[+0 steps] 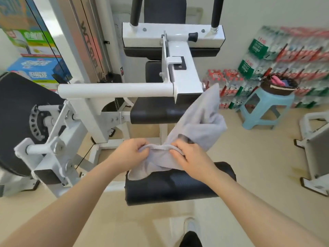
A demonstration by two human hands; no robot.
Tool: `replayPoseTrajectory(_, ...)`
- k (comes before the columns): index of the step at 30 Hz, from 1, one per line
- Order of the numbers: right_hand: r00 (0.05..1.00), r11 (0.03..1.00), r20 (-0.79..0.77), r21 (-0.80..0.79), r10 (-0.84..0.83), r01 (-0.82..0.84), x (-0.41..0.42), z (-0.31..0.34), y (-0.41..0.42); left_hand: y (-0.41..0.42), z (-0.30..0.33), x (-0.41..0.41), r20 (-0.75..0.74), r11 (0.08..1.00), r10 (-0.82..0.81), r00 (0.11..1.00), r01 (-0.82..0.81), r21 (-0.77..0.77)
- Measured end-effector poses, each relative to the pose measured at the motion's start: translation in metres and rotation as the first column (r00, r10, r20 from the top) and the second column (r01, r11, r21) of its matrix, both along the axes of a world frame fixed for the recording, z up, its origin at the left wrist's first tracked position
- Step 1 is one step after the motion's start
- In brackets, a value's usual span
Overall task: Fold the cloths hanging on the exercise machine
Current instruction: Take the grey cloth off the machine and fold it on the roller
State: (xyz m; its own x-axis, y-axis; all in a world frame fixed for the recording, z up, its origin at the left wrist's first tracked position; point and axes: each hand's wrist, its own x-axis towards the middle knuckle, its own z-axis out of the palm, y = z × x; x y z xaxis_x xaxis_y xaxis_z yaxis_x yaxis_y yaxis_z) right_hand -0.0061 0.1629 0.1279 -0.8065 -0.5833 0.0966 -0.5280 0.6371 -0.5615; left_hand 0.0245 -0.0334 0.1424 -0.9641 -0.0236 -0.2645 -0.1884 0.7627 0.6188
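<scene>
Both hands pinch the hemmed edge of a grey cloth (194, 122) above the black pad (178, 186) of the white exercise machine (185, 77); the left hand (131, 150) and right hand (188, 154) curl their fingers round the hem; the cloth's far end lifts towards the machine's frame; a blue stool (265, 111) stands well apart.

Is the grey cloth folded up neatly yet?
Not yet. The grey cloth is bunched and twisted; both hands, left and right, grip its edge.

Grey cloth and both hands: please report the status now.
Left hand and right hand both grip the grey cloth by its hem. Cloth bunched, unfolded, lower part on the black pad. Nothing in the way.
</scene>
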Motion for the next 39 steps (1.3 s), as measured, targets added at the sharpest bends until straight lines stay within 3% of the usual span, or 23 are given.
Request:
replayPoseTrajectory(3, 0.969, 0.985, 0.215, -0.097, -0.122, 0.145, 0.023, 0.003, -0.013, -0.007, -0.004, 0.022, -0.147, 0.997, 0.04, 0.988, -0.03, 0.068)
replayPoseTrajectory(6, 0.924, 0.973, 0.354, -0.12, -0.142, 0.196, 0.042, 0.004, -0.022, -0.001, -0.002, 0.038, -0.186, 0.964, -0.068, 0.98, 0.113, 0.243)
replayPoseTrajectory(10, 0.784, 0.905, 0.605, -0.247, -0.135, 0.347, 0.057, 0.008, -0.03, 0.017, 0.003, 0.047, -0.171, 0.936, -0.309, 0.936, 0.331, 0.118)
replayPoseTrajectory(12, 0.722, 0.849, 0.677, -0.293, -0.14, 0.44, 0.059, 0.011, -0.03, 0.02, 0.003, 0.048, -0.18, 0.945, -0.292, 0.94, 0.312, 0.101)
replayPoseTrajectory(14, 0.718, 0.828, 0.684, -0.324, -0.13, 0.458, 0.062, 0.011, -0.026, 0.023, 0.002, 0.05, -0.217, 0.952, -0.235, 0.947, 0.27, 0.144)
replayPoseTrajectory(17, 0.702, 0.834, 0.712, -0.373, -0.025, 0.407, 0.068, 0.008, -0.017, 0.024, 0.006, 0.054, -0.241, 0.906, -0.102, 0.965, 0.19, 0.378)
replayPoseTrajectory(20, 0.725, 0.927, 0.688, -0.285, 0.019, 0.245, 0.071, 0.001, -0.008, 0.025, 0.014, 0.058, -0.16, 0.741, 0.068, 0.985, 0.057, 0.669)
replayPoseTrajectory(23, 0.791, 0.967, 0.608, -0.158, -0.064, 0.2, 0.073, -0.01, -0.003, 0.022, 0.022, 0.058, 0.04, 0.474, 0.241, 0.97, -0.153, 0.867)
replayPoseTrajectory(25, 0.81, 0.969, 0.574, -0.108, -0.122, 0.223, 0.072, -0.014, -0.001, 0.015, 0.025, 0.056, 0.232, 0.247, 0.284, 0.93, -0.305, 0.92)
replayPoseTrajectory(27, 0.852, 0.976, 0.493, -0.025, -0.178, 0.218, 0.072, -0.015, 0.001, 0.006, 0.024, 0.057, 0.385, 0.087, 0.286, 0.877, -0.424, 0.901)
replayPoseTrajectory(30, 0.958, 0.964, 0.18, 0.186, -0.223, 0.19, 0.071, -0.013, -0.004, -0.002, 0.019, 0.063, 0.462, 0.024, 0.2, 0.864, -0.475, 0.879)
replayPoseTrajectory(33, 0.969, 0.958, 0.012, 0.149, -0.248, 0.244, 0.067, -0.006, -0.016, -0.003, 0.019, 0.073, 0.405, -0.051, -0.002, 0.915, -0.404, 0.913)
replayPoseTrajectory(35, 0.951, 0.951, 0.043, -0.036, -0.307, 0.309, 0.063, 0.001, -0.022, -0.004, 0.025, 0.078, 0.377, 0.03, -0.094, 0.921, -0.376, 0.926)
replayPoseTrajectory(36, 0.939, 0.93, 0.095, -0.136, -0.331, 0.341, 0.061, 0.005, -0.025, -0.006, 0.029, 0.08, 0.408, 0.153, -0.126, 0.904, -0.389, 0.908)
replayPoseTrajectory(37, 0.926, 0.904, 0.166, -0.218, -0.338, 0.369, 0.061, 0.01, -0.028, -0.008, 0.028, 0.08, 0.422, 0.356, -0.139, 0.896, -0.353, 0.865)
replayPoseTrajectory(38, 0.916, 0.879, 0.234, -0.28, -0.327, 0.386, 0.061, 0.013, -0.031, -0.01, 0.027, 0.078, 0.405, 0.601, -0.142, 0.903, -0.247, 0.76)
replayPoseTrajectory(39, 0.911, 0.865, 0.277, -0.318, -0.306, 0.388, 0.062, 0.016, -0.035, -0.01, 0.025, 0.075, 0.36, 0.785, -0.163, 0.919, -0.099, 0.611)
